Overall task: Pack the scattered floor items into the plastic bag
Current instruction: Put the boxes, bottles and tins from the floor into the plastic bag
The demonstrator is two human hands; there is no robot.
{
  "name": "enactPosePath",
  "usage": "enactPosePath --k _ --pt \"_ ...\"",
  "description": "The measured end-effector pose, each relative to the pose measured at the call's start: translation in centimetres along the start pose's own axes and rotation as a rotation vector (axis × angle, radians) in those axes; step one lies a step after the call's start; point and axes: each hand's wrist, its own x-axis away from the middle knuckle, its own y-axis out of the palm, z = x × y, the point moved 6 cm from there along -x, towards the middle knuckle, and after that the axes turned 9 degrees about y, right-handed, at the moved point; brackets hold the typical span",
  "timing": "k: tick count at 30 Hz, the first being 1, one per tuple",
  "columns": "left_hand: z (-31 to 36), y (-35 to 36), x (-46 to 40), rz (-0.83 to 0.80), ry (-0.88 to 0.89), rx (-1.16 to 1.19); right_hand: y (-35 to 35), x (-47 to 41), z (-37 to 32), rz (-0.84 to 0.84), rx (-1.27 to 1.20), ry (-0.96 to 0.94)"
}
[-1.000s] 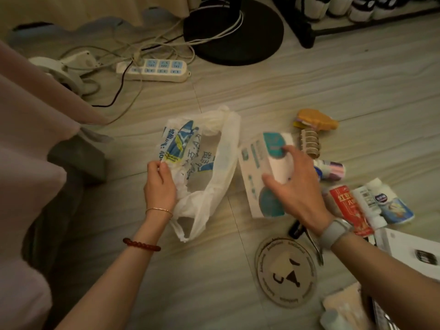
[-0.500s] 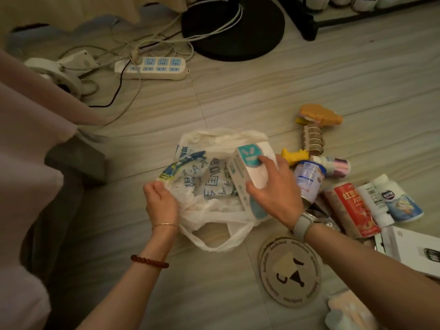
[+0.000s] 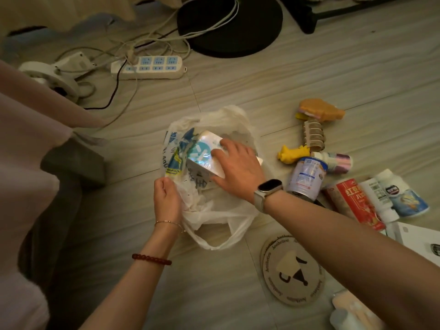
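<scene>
A white plastic bag [image 3: 214,210] with blue print lies open on the floor. My left hand [image 3: 166,198] pinches its near left edge. My right hand [image 3: 234,170] grips a white box with teal circles [image 3: 202,153], which sits partly inside the bag's mouth. To the right on the floor lie an orange toy [image 3: 321,110], a ridged brown clip [image 3: 313,135], a yellow toy [image 3: 291,153], a blue-white can [image 3: 307,176], a small bottle [image 3: 335,161], a red packet [image 3: 357,202] and two white bottles [image 3: 395,195].
A round printed coaster [image 3: 292,270] lies near my right forearm, a white box [image 3: 419,241] at the right edge. Behind are a power strip [image 3: 147,67] with tangled cables, a black round stand base [image 3: 229,22] and a dark rack foot [image 3: 307,17]. Pink fabric [image 3: 26,144] fills the left.
My right hand has carried the white box leftward from beside the bag into its mouth. The bag has been spread wider, and my left hand has dropped lower along its edge.
</scene>
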Motion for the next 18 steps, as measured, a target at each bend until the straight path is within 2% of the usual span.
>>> enactPosePath --k 3,5,6,10,12,13,15,18 --pt "0.4 -0.8 0.0 0.031 -0.015 -0.064 0.1 0.0 0.2 -0.016 -0.026 0.006" --pt "0.8 -1.3 0.1 0.031 0.021 -0.152 -1.3 2.5 0.3 0.096 -0.071 -0.069" --pt "1.4 -1.6 0.5 0.033 0.096 -0.192 -1.8 4.0 0.7 0.145 -0.134 -0.091" --pt "5.1 -2.0 4.7 0.012 0.696 -0.382 -1.0 11.3 3.3 0.149 -0.317 -0.029" --pt "5.8 -1.0 8.0 -0.093 0.971 -0.431 0.9 14.5 4.6 0.065 -0.297 0.035" --pt "5.7 -0.1 9.6 -0.218 1.065 -0.442 2.1 15.9 5.2 -0.007 -0.250 0.069" --pt "3.8 2.5 12.8 -0.658 1.127 -0.486 4.5 17.9 6.2 -0.168 -0.131 0.129" --pt "-2.3 4.7 17.8 -1.418 0.863 -0.762 5.9 18.9 6.4 -0.320 -0.023 0.126"
